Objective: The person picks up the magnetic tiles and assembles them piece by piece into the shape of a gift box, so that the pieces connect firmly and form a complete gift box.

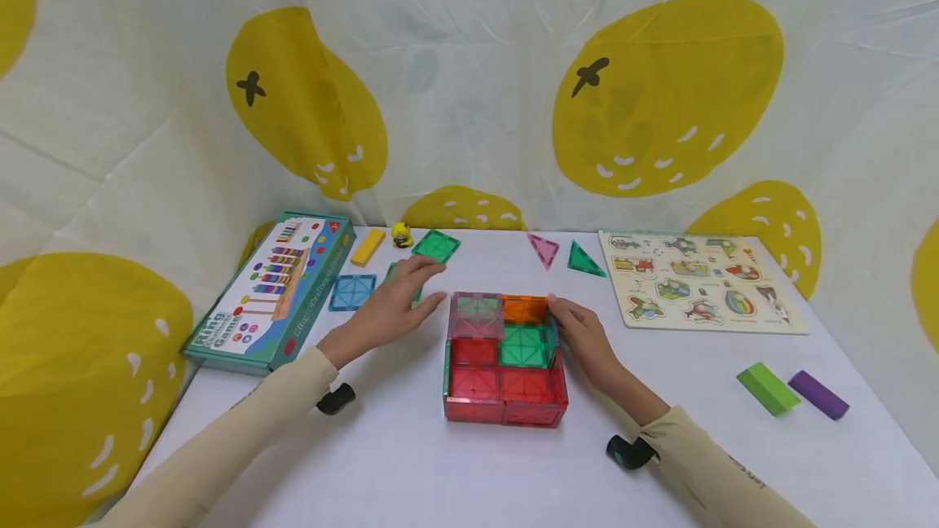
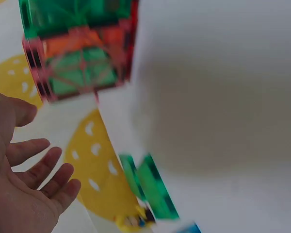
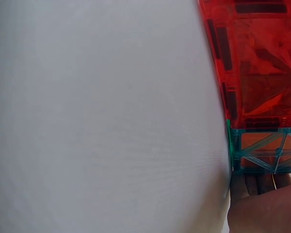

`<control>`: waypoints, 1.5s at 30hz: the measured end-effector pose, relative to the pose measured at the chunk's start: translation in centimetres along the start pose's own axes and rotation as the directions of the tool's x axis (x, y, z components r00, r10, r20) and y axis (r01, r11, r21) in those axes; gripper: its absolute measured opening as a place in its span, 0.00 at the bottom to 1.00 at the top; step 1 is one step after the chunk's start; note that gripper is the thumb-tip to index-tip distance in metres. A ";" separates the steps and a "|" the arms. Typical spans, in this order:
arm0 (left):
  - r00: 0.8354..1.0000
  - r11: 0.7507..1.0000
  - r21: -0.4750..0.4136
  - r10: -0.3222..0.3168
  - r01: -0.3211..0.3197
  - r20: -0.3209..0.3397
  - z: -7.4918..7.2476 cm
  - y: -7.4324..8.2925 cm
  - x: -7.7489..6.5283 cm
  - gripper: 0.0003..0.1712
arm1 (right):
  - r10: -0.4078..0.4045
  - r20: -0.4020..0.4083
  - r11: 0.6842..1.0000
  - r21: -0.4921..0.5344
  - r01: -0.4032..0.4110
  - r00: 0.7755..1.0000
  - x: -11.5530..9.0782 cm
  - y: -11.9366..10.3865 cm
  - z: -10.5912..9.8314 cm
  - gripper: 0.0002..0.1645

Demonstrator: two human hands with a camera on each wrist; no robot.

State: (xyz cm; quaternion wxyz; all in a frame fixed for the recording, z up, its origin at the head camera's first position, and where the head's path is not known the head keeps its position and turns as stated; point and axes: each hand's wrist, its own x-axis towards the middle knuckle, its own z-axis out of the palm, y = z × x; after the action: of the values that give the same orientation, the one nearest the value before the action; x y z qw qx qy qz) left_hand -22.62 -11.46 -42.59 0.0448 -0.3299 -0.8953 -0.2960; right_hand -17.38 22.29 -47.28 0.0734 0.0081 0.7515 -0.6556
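Note:
A low open-topped box of see-through magnetic tiles point(image 1: 477, 410) stands on the white table, red in front, with orange and pink tiles at the back. Inside lies a green square tile point(image 1: 522, 347). My left hand point(image 1: 396, 304) hovers left of the box over a partly hidden green tile point(image 1: 418, 294), fingers spread and holding nothing; the left wrist view shows this hand point(image 2: 31, 170) apart from the pink tile point(image 2: 82, 68). At the back right corner, my right hand point(image 1: 587, 341) rests its fingers against the box, beside a blue tile point(image 3: 269, 150).
Loose tiles lie behind: a blue square point(image 1: 353, 292), a green square point(image 1: 436, 246), a pink triangle point(image 1: 544, 250) and a green triangle point(image 1: 585, 259). A game box point(image 1: 275, 288) lies left, a picture board point(image 1: 700, 282) right. Green point(image 1: 768, 388) and purple blocks point(image 1: 818, 394) sit front right.

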 end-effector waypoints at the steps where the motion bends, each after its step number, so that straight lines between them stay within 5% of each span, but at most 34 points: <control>1: 1.000 1.000 0.024 -0.002 0.002 -0.008 -0.4 -0.7 -0.3 0.29 | -0.003 0.002 1.000 -0.001 0.003 1.000 0.0 -0.1 0.0 0.39; 5: 1.000 0.991 0.128 -0.031 0.031 -0.004 -1.8 -3.4 -1.4 0.29 | -0.008 0.002 1.000 0.001 0.008 1.000 -0.1 -0.4 0.0 0.39; 10: 0.988 0.966 0.215 -0.152 0.144 0.025 -3.1 -5.7 -2.7 0.29 | -0.003 0.004 1.000 0.013 0.003 1.000 -0.1 -0.5 0.0 0.39; 17: 0.965 0.910 0.372 -0.238 0.183 0.108 -4.3 -7.1 -3.1 0.32 | 0.001 0.007 1.000 0.003 -0.001 1.000 0.0 0.0 0.0 0.40; 25: 0.920 0.876 0.427 -0.336 0.225 0.203 -4.2 -8.1 -3.0 0.38 | 0.005 0.006 1.000 0.006 -0.005 1.000 0.0 -0.1 0.0 0.40; 37: 0.892 0.894 0.401 -0.335 0.200 0.303 -5.4 -8.9 -2.9 0.41 | -0.015 0.020 1.000 0.027 0.015 1.000 -0.3 -0.4 0.0 0.38; 45: 0.914 0.897 0.426 -0.263 0.114 0.308 -4.5 -8.7 -3.5 0.37 | -0.005 0.020 1.000 0.029 0.004 1.000 -0.3 -0.5 0.0 0.39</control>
State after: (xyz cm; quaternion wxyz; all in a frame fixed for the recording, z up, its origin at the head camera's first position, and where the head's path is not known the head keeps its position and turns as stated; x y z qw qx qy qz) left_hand -25.78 -21.24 -44.24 -0.0821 -0.2723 -0.9577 -0.0449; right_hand -17.13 22.27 -46.74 0.0792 0.0010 0.7412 -0.6665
